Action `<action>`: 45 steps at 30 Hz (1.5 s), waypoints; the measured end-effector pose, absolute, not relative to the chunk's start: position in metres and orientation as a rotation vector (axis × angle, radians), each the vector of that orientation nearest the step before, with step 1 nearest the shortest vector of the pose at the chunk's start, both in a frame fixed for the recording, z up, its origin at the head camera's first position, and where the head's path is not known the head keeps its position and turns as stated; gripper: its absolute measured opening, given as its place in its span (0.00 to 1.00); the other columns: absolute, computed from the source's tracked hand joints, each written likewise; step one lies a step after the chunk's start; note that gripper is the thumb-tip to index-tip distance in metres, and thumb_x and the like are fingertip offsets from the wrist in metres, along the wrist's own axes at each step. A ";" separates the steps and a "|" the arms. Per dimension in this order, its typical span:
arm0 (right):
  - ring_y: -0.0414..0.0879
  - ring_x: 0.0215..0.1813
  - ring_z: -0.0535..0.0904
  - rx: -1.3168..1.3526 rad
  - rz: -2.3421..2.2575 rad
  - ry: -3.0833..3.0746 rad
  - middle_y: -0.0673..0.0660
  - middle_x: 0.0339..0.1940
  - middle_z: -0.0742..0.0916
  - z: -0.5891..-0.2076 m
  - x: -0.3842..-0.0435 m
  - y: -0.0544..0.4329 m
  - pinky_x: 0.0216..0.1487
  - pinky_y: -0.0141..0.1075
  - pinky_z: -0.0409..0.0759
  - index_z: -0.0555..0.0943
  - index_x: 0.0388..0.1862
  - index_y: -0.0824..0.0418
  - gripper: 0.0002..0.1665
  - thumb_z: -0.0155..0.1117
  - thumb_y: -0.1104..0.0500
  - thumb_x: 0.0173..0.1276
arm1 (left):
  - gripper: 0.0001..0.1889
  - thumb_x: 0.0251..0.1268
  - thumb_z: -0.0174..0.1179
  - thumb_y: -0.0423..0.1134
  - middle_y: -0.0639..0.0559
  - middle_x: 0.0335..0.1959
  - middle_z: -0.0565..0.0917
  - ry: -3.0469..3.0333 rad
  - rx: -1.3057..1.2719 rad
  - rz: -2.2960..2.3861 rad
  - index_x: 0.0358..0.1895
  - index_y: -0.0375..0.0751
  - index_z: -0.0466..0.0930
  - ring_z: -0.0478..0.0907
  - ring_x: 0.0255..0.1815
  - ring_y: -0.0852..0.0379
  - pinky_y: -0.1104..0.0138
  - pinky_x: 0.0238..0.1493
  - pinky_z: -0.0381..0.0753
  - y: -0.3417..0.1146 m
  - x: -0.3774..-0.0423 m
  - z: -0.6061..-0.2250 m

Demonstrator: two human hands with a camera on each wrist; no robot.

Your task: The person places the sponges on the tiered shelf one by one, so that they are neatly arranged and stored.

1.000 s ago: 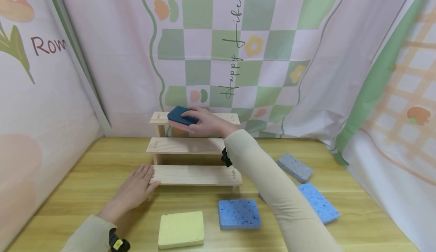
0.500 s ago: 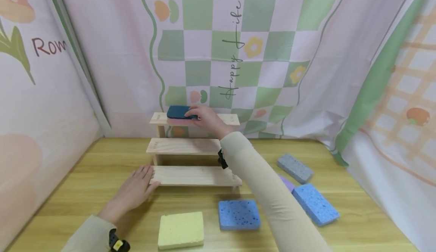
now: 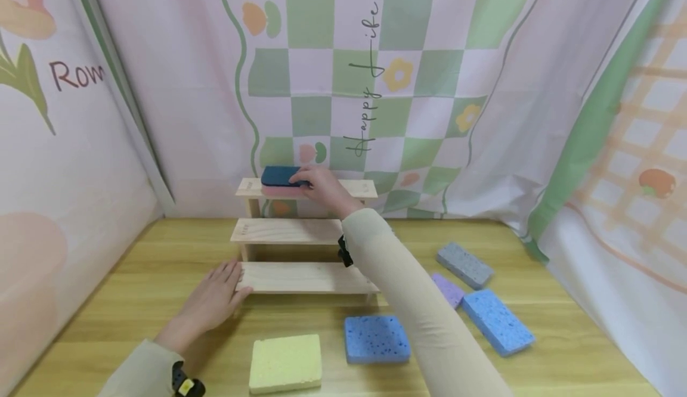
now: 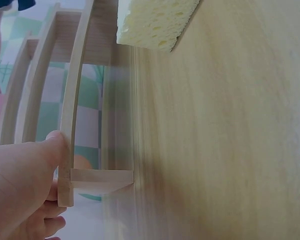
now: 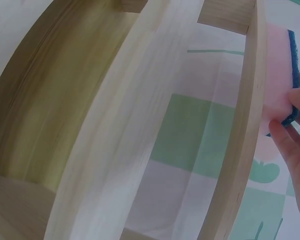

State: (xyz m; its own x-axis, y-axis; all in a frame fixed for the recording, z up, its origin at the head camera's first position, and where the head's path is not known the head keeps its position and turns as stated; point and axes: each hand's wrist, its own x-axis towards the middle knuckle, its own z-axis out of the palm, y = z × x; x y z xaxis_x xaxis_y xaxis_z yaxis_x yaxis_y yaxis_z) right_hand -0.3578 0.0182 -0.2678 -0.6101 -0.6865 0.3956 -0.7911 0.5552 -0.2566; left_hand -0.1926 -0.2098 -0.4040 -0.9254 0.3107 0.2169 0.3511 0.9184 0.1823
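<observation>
A three-tier wooden stand [image 3: 306,278] stands on the table against the curtain. On its top board lies a scouring sponge [image 3: 280,177], pink below with a dark blue pad on top. My right hand [image 3: 326,189] holds the sponge by its right end. In the right wrist view, thumb and fingers pinch the pink-and-blue sponge [image 5: 278,70] at the top board. My left hand [image 3: 210,300] grips the left end of the lowest board. The left wrist view shows my left thumb [image 4: 52,145] on that board's front edge, with fingers curled round its end.
In front of the stand lie a yellow sponge [image 3: 285,363] and a blue speckled sponge [image 3: 377,340]. To the right are a purple sponge [image 3: 448,291], partly behind my right sleeve, another blue sponge [image 3: 498,322] and a grey one [image 3: 464,264]. A patterned curtain [image 3: 311,72] hangs behind.
The sponge in my right hand has gone from tilted to lying flat and straight along the top board. My right forearm has shifted left, uncovering the purple sponge. My left hand has stayed put.
</observation>
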 end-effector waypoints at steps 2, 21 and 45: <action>0.47 0.53 0.75 1.224 0.614 -2.552 0.57 0.48 0.82 -0.267 -0.357 0.017 0.53 0.31 0.73 0.82 0.48 0.63 0.15 0.57 0.72 0.64 | 0.33 0.71 0.45 0.50 0.26 0.64 0.59 -2.895 -0.501 -0.332 0.62 0.18 0.59 0.55 0.65 0.31 0.44 0.64 0.53 -0.210 -0.193 -0.404; 0.50 0.65 0.65 1.117 0.829 -2.582 0.56 0.57 0.78 -0.259 -0.351 0.029 0.63 0.38 0.64 0.78 0.55 0.61 0.18 0.59 0.65 0.65 | 0.33 0.72 0.43 0.51 0.27 0.65 0.58 -2.909 -0.485 -0.322 0.63 0.19 0.59 0.54 0.65 0.32 0.45 0.64 0.52 -0.211 -0.193 -0.405; 0.49 0.63 0.66 1.080 1.054 -2.462 0.57 0.62 0.73 -0.250 -0.329 0.100 0.56 0.44 0.72 0.74 0.59 0.60 0.23 0.60 0.61 0.65 | 0.32 0.72 0.45 0.48 0.26 0.65 0.58 -2.896 -0.502 -0.336 0.62 0.18 0.59 0.54 0.65 0.32 0.44 0.64 0.52 -0.208 -0.188 -0.400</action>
State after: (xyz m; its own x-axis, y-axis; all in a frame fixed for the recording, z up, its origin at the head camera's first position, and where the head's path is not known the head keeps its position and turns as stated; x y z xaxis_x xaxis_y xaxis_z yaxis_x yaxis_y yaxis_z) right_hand -0.3291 0.1001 -0.2502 -0.6927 -0.5355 0.4831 -0.7192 0.4625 -0.5185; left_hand -0.1884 -0.2084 -0.3998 -0.9261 0.3089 0.2166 0.3503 0.9172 0.1898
